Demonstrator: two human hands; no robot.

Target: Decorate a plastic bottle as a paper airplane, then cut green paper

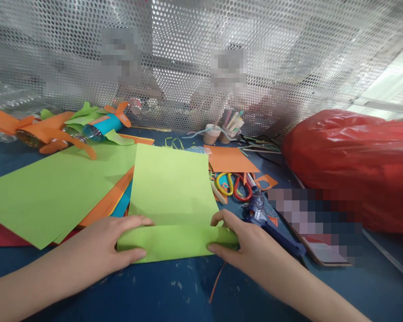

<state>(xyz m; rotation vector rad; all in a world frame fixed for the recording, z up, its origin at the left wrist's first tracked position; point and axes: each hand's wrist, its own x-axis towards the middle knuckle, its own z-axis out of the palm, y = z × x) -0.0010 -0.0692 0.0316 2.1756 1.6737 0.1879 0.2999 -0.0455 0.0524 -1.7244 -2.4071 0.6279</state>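
Note:
A light green sheet of paper (pixel 173 188) lies in front of me, its near edge curled over toward the far side. My left hand (pixel 121 237) grips the left end of the curled part, thumb in front and fingers behind. At the right end my right hand (pixel 233 235) holds the same paper in a like way, fingertips bent over the top. Just right of the right hand lies a dark blue glue gun (pixel 272 230). Scissors with one yellow and one red handle loop (pixel 242 188) rest beyond it.
Coloured sheets (pixel 70 188) are stacked at left. Bottle crafts with orange paper fins (pixel 53 127) stand behind them. Cups of pens (pixel 230 127) are near the perforated metal screen (pixel 181 58). A red plastic bag (pixel 349 165) bulges at right, beside a partly blurred flat object (pixel 325 252).

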